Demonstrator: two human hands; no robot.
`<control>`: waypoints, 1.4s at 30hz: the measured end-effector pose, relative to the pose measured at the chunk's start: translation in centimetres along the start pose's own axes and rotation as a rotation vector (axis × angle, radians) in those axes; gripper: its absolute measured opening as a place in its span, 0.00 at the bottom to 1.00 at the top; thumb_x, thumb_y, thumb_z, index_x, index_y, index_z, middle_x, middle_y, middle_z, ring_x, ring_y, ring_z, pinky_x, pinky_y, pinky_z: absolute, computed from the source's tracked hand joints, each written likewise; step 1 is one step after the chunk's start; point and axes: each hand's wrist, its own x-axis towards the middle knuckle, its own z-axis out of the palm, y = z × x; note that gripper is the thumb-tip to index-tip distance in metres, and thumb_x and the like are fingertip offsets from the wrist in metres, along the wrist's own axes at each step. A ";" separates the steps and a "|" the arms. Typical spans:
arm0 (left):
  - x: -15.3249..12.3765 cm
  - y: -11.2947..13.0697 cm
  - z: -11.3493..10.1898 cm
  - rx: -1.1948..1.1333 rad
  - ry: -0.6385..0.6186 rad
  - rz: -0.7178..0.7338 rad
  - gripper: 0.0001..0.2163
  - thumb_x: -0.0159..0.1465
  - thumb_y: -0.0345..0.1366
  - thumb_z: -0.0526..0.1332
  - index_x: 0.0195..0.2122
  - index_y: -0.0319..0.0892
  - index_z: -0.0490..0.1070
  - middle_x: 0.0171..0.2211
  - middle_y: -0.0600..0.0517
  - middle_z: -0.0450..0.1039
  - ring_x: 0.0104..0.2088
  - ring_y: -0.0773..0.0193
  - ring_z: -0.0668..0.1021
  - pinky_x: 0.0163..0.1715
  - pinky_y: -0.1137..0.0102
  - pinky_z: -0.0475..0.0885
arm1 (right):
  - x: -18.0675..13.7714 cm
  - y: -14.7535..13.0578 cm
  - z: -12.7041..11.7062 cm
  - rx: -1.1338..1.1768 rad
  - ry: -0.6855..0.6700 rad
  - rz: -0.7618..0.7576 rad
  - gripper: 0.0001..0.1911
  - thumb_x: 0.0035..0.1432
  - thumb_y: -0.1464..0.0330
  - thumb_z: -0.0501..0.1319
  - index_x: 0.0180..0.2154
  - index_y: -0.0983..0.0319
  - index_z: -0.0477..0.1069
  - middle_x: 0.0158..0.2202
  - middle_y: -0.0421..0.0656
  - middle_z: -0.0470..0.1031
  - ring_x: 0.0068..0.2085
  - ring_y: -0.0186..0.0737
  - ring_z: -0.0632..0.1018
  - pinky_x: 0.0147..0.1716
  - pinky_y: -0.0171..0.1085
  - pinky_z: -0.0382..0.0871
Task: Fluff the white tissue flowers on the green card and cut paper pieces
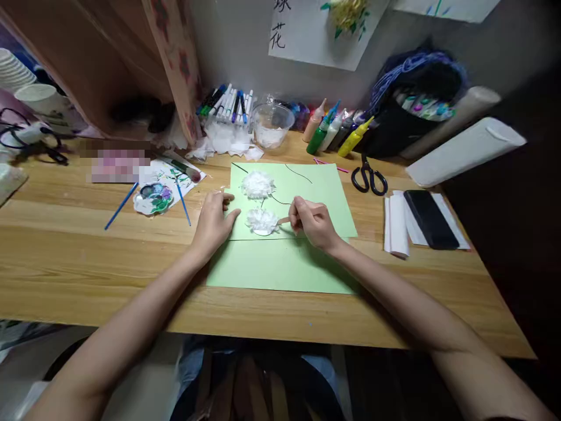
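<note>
Two white ruffled paper flowers lie on a light green sheet (pixel 324 202): an upper flower (pixel 258 185) and a lower flower (pixel 262 220). My left hand (pixel 214 219) rests at the sheet's left edge, thumb and fingers apart, holding nothing. In my right hand (pixel 313 221) a thin tan wooden stick (pixel 284 220) is pinched, its tip at the right side of the lower flower. Whether the tip touches the petals or the paper, I cannot tell. Thin dark lines run near the flowers. A second green sheet (pixel 280 266) lies partly under the first.
Black scissors (pixel 369 178) and a black phone (pixel 430 219) lie on the right. Paint bottles (pixel 322 131), a clear plastic tub (pixel 272 126) and markers (pixel 230 104) stand at the back. On the left are a paint palette (pixel 153 199) and blue brushes (pixel 121 206).
</note>
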 end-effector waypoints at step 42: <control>0.6 -0.4 -1.1 -0.118 -0.065 -0.095 0.11 0.59 0.34 0.58 0.44 0.42 0.65 0.35 0.52 0.70 0.30 0.65 0.72 0.35 0.67 0.69 | 0.3 4.0 -3.8 0.436 0.192 0.255 0.28 0.62 0.52 0.48 0.17 0.61 0.60 0.09 0.35 0.55 0.12 0.27 0.53 0.15 0.32 0.41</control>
